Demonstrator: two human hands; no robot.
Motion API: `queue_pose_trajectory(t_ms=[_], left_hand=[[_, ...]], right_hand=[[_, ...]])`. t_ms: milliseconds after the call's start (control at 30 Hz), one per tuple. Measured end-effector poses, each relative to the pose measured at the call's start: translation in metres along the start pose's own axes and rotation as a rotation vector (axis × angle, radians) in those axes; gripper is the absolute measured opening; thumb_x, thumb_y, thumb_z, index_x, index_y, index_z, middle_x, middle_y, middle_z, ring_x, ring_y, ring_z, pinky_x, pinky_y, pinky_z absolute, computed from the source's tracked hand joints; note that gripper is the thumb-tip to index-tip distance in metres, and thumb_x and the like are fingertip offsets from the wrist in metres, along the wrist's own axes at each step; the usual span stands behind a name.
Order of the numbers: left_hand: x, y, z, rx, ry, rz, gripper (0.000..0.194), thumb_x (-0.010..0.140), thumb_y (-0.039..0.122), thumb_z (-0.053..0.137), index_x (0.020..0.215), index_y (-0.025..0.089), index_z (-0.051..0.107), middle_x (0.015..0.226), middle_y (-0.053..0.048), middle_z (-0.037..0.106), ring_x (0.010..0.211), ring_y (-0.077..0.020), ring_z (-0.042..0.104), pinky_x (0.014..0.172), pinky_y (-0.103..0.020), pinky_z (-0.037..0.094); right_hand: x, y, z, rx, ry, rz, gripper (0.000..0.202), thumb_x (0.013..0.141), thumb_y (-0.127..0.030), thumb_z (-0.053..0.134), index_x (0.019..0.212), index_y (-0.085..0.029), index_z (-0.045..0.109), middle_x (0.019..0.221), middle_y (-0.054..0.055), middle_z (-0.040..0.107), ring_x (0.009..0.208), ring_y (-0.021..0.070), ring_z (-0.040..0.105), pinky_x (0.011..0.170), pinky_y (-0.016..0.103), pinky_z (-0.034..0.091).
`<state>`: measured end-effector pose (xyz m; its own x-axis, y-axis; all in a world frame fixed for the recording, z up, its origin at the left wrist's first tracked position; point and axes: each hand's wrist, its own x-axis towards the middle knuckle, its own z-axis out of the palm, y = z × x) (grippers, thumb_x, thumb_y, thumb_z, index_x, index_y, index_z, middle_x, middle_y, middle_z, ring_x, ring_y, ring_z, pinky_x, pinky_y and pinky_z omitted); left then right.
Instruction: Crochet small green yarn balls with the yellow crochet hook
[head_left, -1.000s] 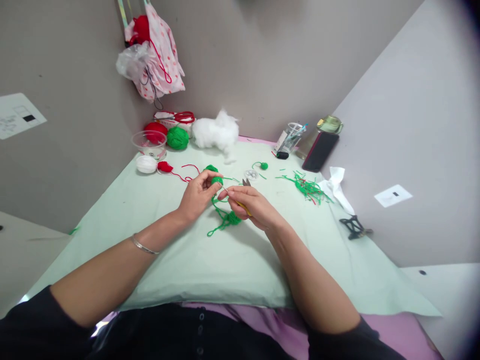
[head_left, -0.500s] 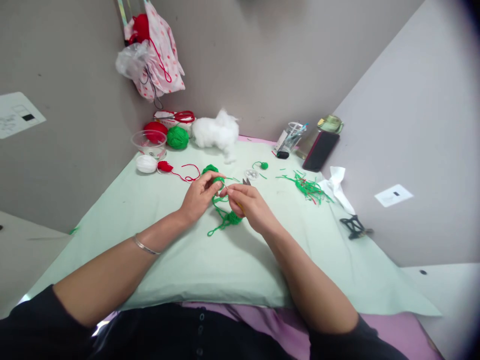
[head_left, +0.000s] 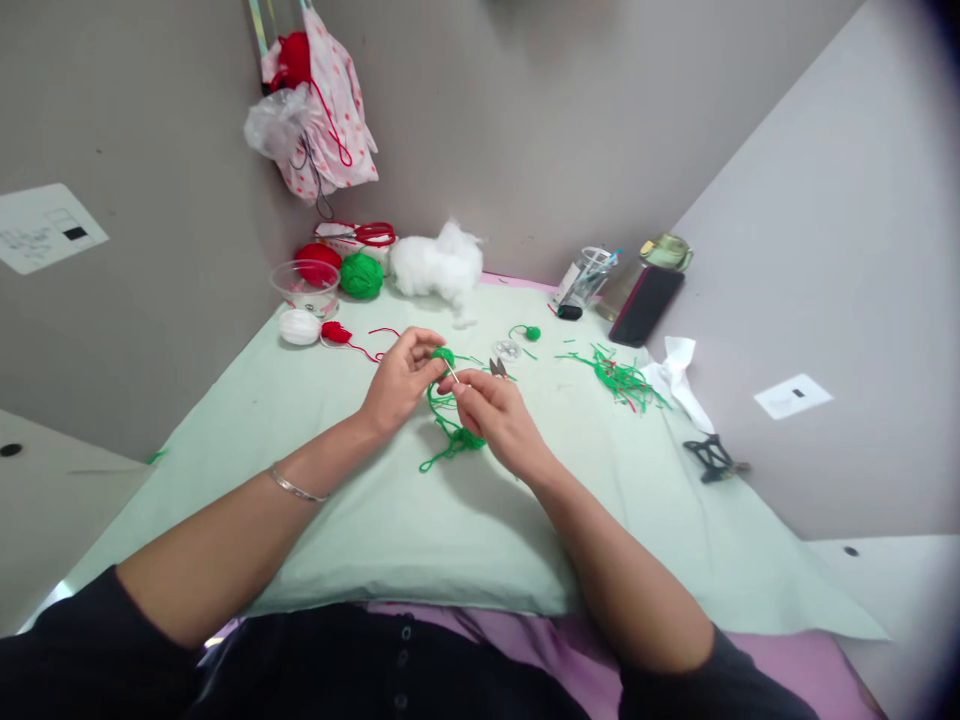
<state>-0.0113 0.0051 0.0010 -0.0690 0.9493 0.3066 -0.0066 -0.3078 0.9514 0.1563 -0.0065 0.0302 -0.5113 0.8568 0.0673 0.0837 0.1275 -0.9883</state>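
Between the thumb and fingers of my left hand (head_left: 397, 385) is a small green crochet piece (head_left: 445, 354). My right hand (head_left: 499, 415) pinches a thin crochet hook (head_left: 451, 371), its tip up against that piece. Loose green yarn (head_left: 454, 440) trails below both hands onto the cloth and ends in a loop at the left; part of it is hidden by my right hand. Just beyond my right fingers, the dark blades of small scissors (head_left: 497, 367) show, their handles covered.
White stuffing (head_left: 439, 265), a green yarn ball (head_left: 361, 275) and a clear tub (head_left: 306, 290) stand at the back. Green yarn scraps (head_left: 622, 380) lie right, near a phone (head_left: 646, 306) and a plastic cup (head_left: 583, 280). A small green ball (head_left: 532, 333) lies beyond the scissors.
The hook has turned, and more of its metal shaft shows at the green piece. My left fingers have risen and now hide the green yarn behind them. The view has shifted slightly.
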Motion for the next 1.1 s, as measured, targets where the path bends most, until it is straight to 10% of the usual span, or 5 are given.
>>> queue_pose_trajectory(t_ms=[267,533,1100], left_hand=[[0.004,-0.009,-0.008,0.031,0.091,0.053,0.021,0.075,0.023,0.073,0.094,0.021,0.064,0.08,0.001,0.064,0.074,-0.0151,0.061,0.072,-0.03,0.053],[0.001,-0.005,-0.003,0.071,0.083,0.056,0.019,0.075,0.025,0.074,0.094,0.021,0.07,0.08,0.0,0.065,0.072,-0.0146,0.058,0.068,-0.029,0.048],[-0.004,-0.011,-0.005,0.273,0.054,0.182,0.017,0.086,0.025,0.069,0.101,0.023,0.075,0.089,-0.002,0.062,0.081,-0.0177,0.059,0.078,-0.033,0.049]], right_hand=[[0.009,0.002,-0.014,0.541,-0.442,0.38,0.021,0.092,-0.032,0.063,0.096,-0.012,0.07,0.043,-0.014,0.031,0.042,0.0061,0.01,0.04,0.022,0.011],[0.008,-0.004,-0.013,0.404,-0.146,0.231,0.022,0.086,-0.034,0.066,0.091,-0.013,0.073,0.043,-0.012,0.035,0.042,0.0057,0.016,0.041,0.021,0.014],[0.013,0.002,-0.019,0.604,-0.16,0.348,0.017,0.095,-0.024,0.059,0.088,-0.012,0.07,0.043,-0.013,0.031,0.042,0.0054,0.01,0.038,0.017,0.016]])
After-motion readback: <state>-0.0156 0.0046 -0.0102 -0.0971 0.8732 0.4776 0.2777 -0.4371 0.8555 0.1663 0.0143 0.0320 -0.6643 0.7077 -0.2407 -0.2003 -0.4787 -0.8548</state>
